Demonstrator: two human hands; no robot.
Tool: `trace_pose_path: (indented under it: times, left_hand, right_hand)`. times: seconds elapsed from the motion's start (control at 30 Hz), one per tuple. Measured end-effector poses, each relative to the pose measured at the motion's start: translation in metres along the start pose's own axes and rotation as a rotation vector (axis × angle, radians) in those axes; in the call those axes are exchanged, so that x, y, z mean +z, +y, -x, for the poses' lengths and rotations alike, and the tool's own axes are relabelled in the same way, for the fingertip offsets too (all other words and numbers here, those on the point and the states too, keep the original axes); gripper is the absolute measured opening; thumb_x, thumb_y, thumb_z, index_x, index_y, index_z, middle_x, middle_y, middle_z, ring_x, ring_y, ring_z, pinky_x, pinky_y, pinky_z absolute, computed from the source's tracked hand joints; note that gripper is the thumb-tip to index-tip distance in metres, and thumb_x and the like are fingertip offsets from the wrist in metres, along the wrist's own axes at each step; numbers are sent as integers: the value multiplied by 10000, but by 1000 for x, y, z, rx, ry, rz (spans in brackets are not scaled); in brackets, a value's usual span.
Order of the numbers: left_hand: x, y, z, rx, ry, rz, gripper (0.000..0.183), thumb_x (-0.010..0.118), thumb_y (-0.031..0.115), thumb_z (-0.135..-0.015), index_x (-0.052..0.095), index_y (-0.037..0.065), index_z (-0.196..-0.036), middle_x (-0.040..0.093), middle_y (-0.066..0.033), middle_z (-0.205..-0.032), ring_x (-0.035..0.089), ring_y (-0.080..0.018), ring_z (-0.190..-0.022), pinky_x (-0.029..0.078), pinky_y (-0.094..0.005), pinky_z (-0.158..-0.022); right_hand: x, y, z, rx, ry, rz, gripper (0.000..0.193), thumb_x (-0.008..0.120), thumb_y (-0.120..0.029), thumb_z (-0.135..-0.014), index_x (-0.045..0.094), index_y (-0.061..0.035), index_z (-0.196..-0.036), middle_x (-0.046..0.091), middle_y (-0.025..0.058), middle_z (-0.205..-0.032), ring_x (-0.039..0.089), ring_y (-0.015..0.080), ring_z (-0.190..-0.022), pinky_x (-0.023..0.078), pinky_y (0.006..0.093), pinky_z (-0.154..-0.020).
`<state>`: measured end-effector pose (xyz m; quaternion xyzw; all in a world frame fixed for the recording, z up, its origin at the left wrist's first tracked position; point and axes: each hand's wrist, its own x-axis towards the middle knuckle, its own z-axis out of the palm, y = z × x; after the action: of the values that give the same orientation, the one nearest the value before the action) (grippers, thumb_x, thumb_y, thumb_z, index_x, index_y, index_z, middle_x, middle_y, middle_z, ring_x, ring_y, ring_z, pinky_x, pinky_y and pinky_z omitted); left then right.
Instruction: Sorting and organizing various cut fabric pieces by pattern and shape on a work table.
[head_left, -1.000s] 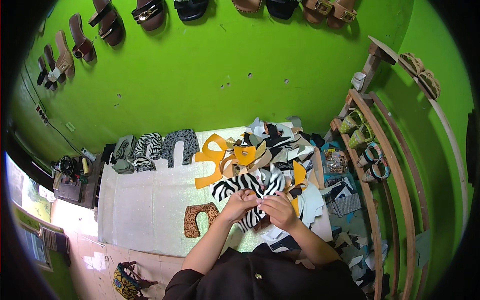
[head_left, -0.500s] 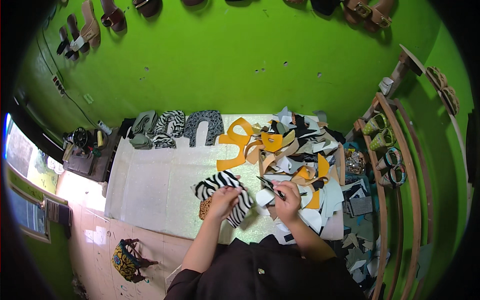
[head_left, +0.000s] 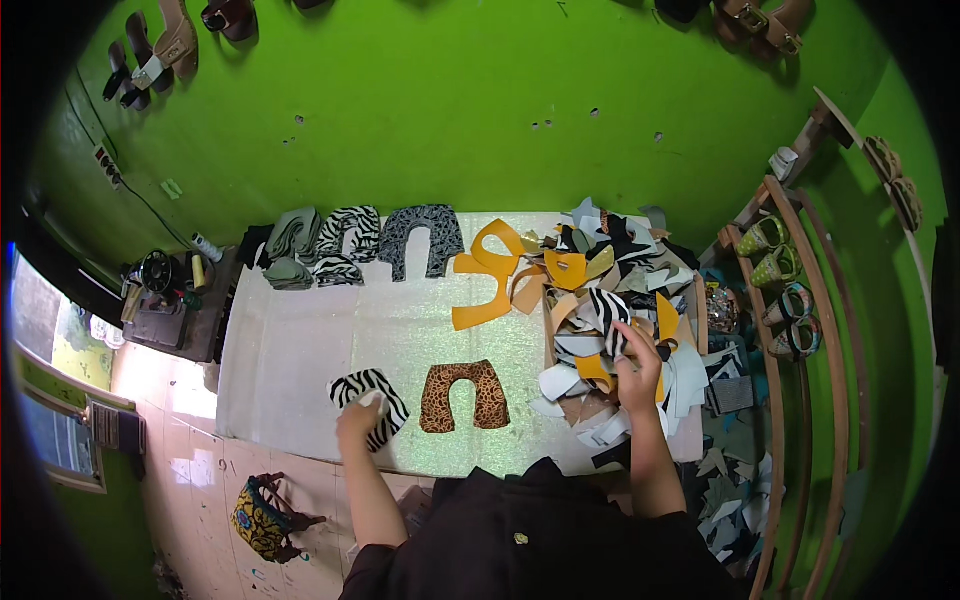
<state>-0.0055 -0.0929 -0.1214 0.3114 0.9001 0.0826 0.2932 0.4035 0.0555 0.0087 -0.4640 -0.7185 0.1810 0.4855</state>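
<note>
On the left part of the white table (head_left: 290,340), my left hand (head_left: 358,418) grips the near edge of a black-and-white zebra-print piece (head_left: 385,392). Beside it lies a leopard-print U-shaped piece (head_left: 436,402), flat with its opening toward me. My right hand (head_left: 638,372) is over the scrap heap (head_left: 680,385), fingers apart. A zebra-print scrap (head_left: 608,308) sits just beyond its fingertips; whether they touch it I cannot tell. The dark pointed cutting tool seen earlier is not visible now.
Yellow cut pieces (head_left: 480,305) lie beside the heap. Along the wall are a grey patterned U-piece (head_left: 420,228), zebra-print pieces (head_left: 350,232) and grey-green stacks (head_left: 293,238). A wooden rack (head_left: 815,330) with sandals stands right; a small patterned stool (head_left: 262,520) is on the floor left.
My left hand has moved left with the zebra-print piece, uncovering the leopard-print piece. My right hand has moved up and right over the heap, where a zebra-print scrap now shows.
</note>
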Motion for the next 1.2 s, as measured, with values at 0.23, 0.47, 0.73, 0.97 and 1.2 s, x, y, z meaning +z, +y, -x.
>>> trace_pose_path:
  times: [0.23,0.47,0.73,0.97,1.2]
  left_hand:
    - [-37,138,49,604,320,61,374,628,348,-788,635,38,-998,627,-161,-1014,597,-311,-940,463,-397,-817]
    - [68,274,98,1204,141,-46,373,716,210,-681,593,75,-1005,548,-107,-918,548,-293,-886,454,-385,-757]
    - [80,281,84,1354,325,-115,94,605,159,-762,647,75,-767,559,-93,-828,553,-257,-830,443,-389,-658]
    - [14,269,124,1152,-491,269,314,619,173,-825,579,0,-1085,623,-161,-853,597,-286,-752,462,-351,-712]
    - [12,237,128,1302,-480,353,247,498,101,-893,580,52,-1122,610,-147,-985,568,-274,-929,422,-345,-829]
  right_hand:
    - [-13,15,9,137,71,-24,215,551,11,-800,592,18,-1011,612,129,-940,572,202,-880,432,290,-786]
    - [-50,30,14,307,468,-471,345,500,25,-874,402,50,-1204,551,98,-1041,554,150,-922,464,279,-830]
    - [-100,56,47,373,570,-422,243,509,34,-860,468,63,-1098,563,106,-980,558,142,-880,447,262,-807]
    - [-72,14,38,391,-152,-455,314,636,-14,-788,548,17,-1088,596,63,-885,570,115,-812,460,242,-718]
    - [-39,1,17,279,-621,-26,257,654,-167,-760,632,-50,-989,559,80,-752,536,233,-689,423,335,-651]
